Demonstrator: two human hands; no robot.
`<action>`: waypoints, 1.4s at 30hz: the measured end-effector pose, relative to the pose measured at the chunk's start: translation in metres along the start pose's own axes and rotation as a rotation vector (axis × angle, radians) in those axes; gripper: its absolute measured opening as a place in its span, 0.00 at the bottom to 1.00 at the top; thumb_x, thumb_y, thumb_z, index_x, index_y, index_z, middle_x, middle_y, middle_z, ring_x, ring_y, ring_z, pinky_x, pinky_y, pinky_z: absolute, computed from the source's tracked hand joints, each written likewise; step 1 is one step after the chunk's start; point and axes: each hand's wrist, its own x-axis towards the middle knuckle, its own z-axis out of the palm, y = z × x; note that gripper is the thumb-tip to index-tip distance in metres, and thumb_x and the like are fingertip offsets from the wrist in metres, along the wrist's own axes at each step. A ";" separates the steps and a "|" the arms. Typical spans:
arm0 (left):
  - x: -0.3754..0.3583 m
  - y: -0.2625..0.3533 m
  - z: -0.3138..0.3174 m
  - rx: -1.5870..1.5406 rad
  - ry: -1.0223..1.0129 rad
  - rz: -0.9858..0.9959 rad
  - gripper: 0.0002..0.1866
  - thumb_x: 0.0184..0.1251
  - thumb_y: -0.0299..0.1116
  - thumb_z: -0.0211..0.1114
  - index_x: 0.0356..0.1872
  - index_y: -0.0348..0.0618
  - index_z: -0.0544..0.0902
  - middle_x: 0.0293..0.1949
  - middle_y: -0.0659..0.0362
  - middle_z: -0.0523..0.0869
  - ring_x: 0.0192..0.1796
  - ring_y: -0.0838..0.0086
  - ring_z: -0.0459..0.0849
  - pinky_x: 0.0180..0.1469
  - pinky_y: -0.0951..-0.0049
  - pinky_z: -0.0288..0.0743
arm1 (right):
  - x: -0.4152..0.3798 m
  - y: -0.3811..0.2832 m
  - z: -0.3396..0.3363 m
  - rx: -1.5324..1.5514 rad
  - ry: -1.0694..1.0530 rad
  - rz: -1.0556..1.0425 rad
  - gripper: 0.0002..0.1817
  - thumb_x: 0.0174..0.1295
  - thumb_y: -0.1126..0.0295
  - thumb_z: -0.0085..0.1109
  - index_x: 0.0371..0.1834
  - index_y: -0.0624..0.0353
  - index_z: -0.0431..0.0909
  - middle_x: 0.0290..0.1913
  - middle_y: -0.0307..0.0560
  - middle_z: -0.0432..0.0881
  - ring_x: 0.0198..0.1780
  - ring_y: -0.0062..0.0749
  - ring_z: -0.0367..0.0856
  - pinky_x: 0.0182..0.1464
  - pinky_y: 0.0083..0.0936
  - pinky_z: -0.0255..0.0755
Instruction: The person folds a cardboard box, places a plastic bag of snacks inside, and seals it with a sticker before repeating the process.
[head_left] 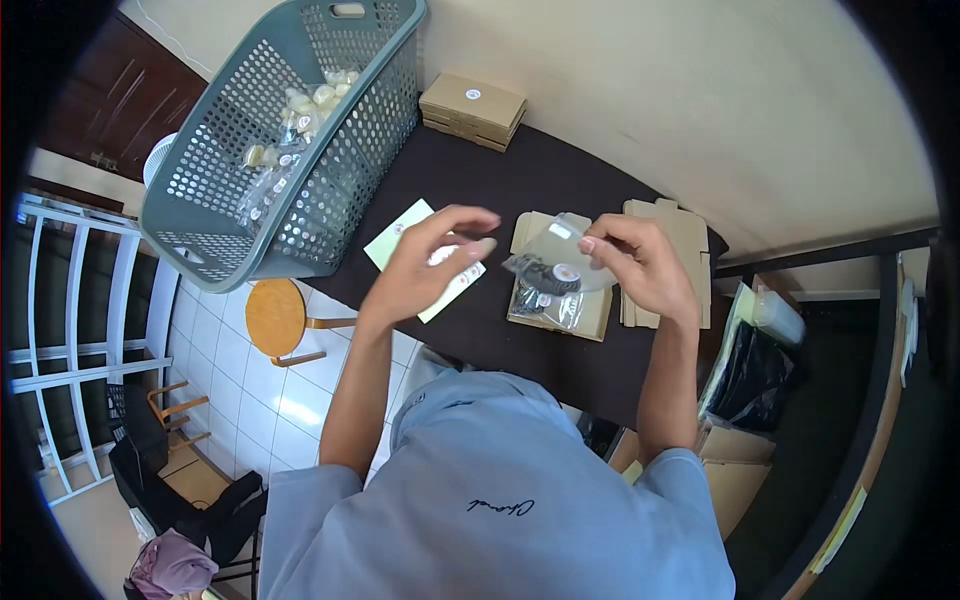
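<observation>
My right hand pinches the edge of a clear plastic bag that has a round white label and something dark inside. Under that bag lies an open cardboard box, with another clear bag of dark contents in it. My left hand is raised with thumb and fingers apart, holding nothing. Below it, partly covered by the hand, a pale green sheet with a white printed piece rests on the dark table.
A tall grey-green plastic basket holding several bagged items stands on the left. Stacked flat cardboard boxes sit by the wall. Right of the open box lies an unfolded cardboard piece. A round wooden stool is on the tiled floor.
</observation>
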 end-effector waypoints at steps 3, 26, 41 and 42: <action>0.016 0.017 0.022 0.190 -0.020 0.225 0.12 0.66 0.29 0.64 0.48 0.36 0.80 0.43 0.53 0.85 0.46 0.66 0.84 0.49 0.69 0.76 | 0.006 -0.014 0.010 0.103 -0.093 -0.021 0.11 0.64 0.70 0.60 0.28 0.67 0.78 0.20 0.46 0.76 0.23 0.25 0.73 0.28 0.25 0.67; -0.040 -0.079 0.001 0.146 0.052 -0.070 0.07 0.70 0.26 0.59 0.31 0.34 0.78 0.24 0.65 0.74 0.30 0.83 0.69 0.32 0.79 0.62 | -0.059 0.008 0.123 0.347 -0.057 0.139 0.08 0.63 0.72 0.58 0.28 0.64 0.75 0.14 0.43 0.66 0.17 0.25 0.63 0.21 0.28 0.57; -0.015 -0.044 0.010 -0.150 0.286 -0.075 0.10 0.79 0.35 0.50 0.38 0.38 0.72 0.18 0.62 0.73 0.20 0.80 0.79 0.21 0.79 0.73 | -0.052 0.030 0.152 0.691 0.203 0.117 0.30 0.50 0.66 0.77 0.54 0.66 0.74 0.49 0.49 0.82 0.52 0.29 0.81 0.58 0.29 0.74; -0.017 -0.047 0.021 -0.145 0.330 -0.055 0.10 0.79 0.34 0.50 0.39 0.39 0.71 0.16 0.64 0.71 0.19 0.81 0.77 0.21 0.80 0.70 | -0.048 0.030 0.161 0.802 0.180 0.165 0.23 0.52 0.68 0.76 0.48 0.67 0.79 0.45 0.48 0.84 0.48 0.27 0.82 0.54 0.27 0.76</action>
